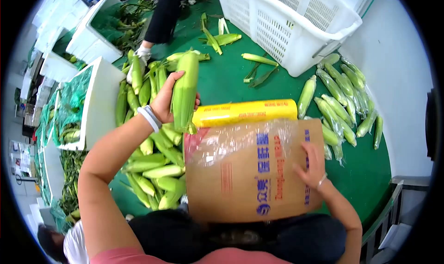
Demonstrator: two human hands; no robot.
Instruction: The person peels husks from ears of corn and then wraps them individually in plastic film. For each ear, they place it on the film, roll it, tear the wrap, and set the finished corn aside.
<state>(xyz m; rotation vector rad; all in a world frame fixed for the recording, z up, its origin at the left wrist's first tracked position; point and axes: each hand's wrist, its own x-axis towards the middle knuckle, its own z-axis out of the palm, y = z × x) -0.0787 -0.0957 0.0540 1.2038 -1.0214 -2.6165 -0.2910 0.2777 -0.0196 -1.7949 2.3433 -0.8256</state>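
Note:
My left hand (165,97) is closed around a green ear of corn in its husk (185,90), held upright above the left end of a yellow roll of wrap (245,112). My right hand (313,166) lies with its fingers spread on the right side of a cardboard box (245,180), holding nothing. Clear film (240,139) covers the box's far part, beside the roll. Left of the box, a pile of husked corn (157,171) spreads over the green surface.
Wrapped corn ears (344,97) lie at the right. A white plastic crate (286,28) stands at the back. White foam boxes (92,102) with leaves and green netting line the left. Another person's gloved hand (143,54) is at the pile's far end.

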